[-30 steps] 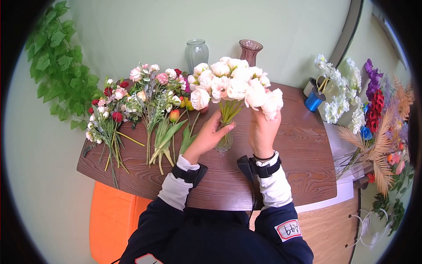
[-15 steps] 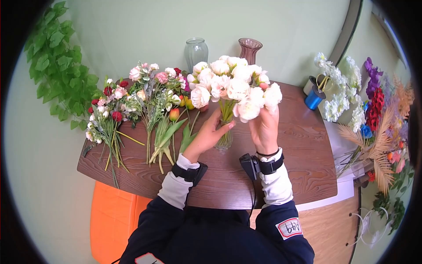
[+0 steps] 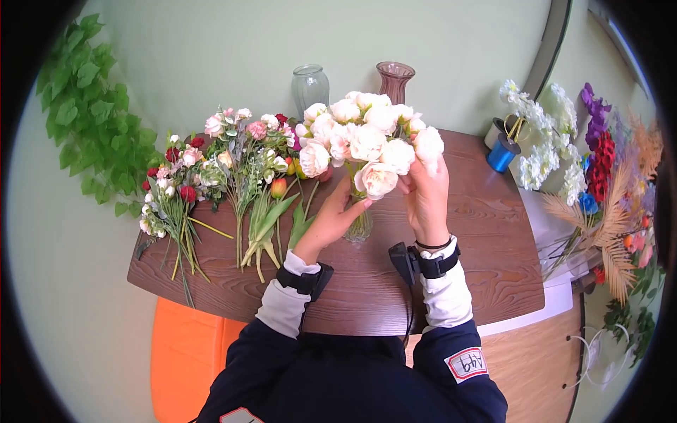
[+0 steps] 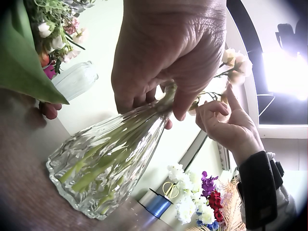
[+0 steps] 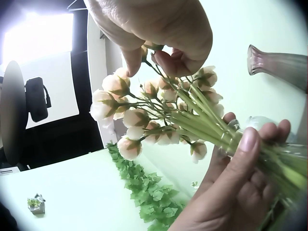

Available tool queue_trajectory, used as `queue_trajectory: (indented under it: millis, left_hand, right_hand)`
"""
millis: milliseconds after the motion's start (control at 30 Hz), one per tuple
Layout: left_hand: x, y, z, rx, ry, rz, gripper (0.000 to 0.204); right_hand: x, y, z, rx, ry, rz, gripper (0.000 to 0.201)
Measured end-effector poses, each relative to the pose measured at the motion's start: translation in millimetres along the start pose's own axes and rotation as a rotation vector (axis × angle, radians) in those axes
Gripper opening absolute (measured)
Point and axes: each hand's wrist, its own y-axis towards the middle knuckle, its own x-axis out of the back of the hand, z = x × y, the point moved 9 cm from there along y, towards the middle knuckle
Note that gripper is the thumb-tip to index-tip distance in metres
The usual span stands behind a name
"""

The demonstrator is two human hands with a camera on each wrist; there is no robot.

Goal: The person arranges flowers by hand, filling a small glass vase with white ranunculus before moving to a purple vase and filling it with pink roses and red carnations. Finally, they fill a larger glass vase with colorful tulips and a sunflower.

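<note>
A round bunch of white peonies (image 3: 367, 142) stands in a clear glass vase (image 4: 110, 163), its green stems (image 5: 202, 120) showing through the ribbed glass. My left hand (image 3: 331, 218) grips the narrow neck of the vase, thumb on the near side and fingers behind. At the right side of the bunch my right hand (image 3: 428, 201) holds a white peony bloom (image 3: 429, 146) from below. In the right wrist view the fingers of that hand (image 5: 159, 29) curl at the base of the bloom, which is mostly hidden.
Mixed flowers (image 3: 187, 190) and tulips (image 3: 279, 188) lie left of the vase on the dark wooden table (image 3: 479, 268). Behind stand a greenish glass vase (image 3: 310, 88) and a purple one (image 3: 395, 81). A blue ribbon spool (image 3: 502, 156) and more flowers (image 3: 599, 169) are at the right.
A front bloom has come down and left, away from my right fingers. The right hand has moved slightly right and now holds a bloom at the bunch's right side. My left hand stays on the vase.
</note>
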Motion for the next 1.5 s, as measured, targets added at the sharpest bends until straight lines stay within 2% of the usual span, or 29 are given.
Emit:
queue_trajectory:
  millis: [133,233,300,433,533,600,800,933,1033,1100,1200,1333,1433,1500]
  left_hand:
    - [-2,0,0,-0.01,-0.048,0.001,0.057]
    - [-2,1,1,-0.008,-0.017,-0.01,0.056]
    - [-3,1,-5,-0.063,-0.083,-0.002,0.055]
    - [-4,2,1,-0.031,-0.085,0.025,0.06]
    - [-1,1,-7,-0.131,-0.061,-0.043,0.052]
    - [-1,1,-7,-0.125,-0.064,-0.037,0.052]
    - [-4,1,0,-0.02,-0.086,0.047,0.058]
    - [-4,1,1,-0.036,-0.067,0.034,0.059]
    - [-2,1,-3,-0.052,-0.084,0.014,0.053]
    - [-2,0,-2,0.019,-0.074,0.05,0.045]
    - [0,1,-3,0.056,-0.017,0.104,0.05]
    - [-2,2,-3,0.085,0.003,0.113,0.047]
    - [-4,4,-6,0.025,-0.065,0.121,0.044]
    - [-3,3,-3,0.057,-0.058,0.117,0.047]
  right_hand:
    - [-3,0,3,0.012,-0.041,-0.051,0.037]
    - [-2,-1,7,0.109,-0.102,-0.129,0.037]
    - [3,-1,3,0.107,-0.084,-0.169,0.038]
    - [5,0,-3,0.091,-0.115,-0.129,0.035]
    - [5,-2,-6,0.027,-0.166,-0.157,0.027]
    - [5,-2,-7,0.027,-0.231,-0.145,0.021]
    - [16,0,-10,0.051,-0.418,-0.162,0.021]
    - [8,-4,-10,0.088,-0.424,-0.171,0.023]
    - [3,-7,-8,0.189,-0.418,-0.102,0.021]
    - [6,-8,-9,0.181,-0.631,-0.123,0.018]
    - [5,-8,-5,0.223,-0.744,-0.146,0.014]
    - [12,-5,-6,0.207,-0.724,-0.181,0.013]
    - [13,-5,-4,0.218,-0.685,-0.194,0.011]
    - [5,-8,-9,0.119,-0.525,-0.15,0.011]
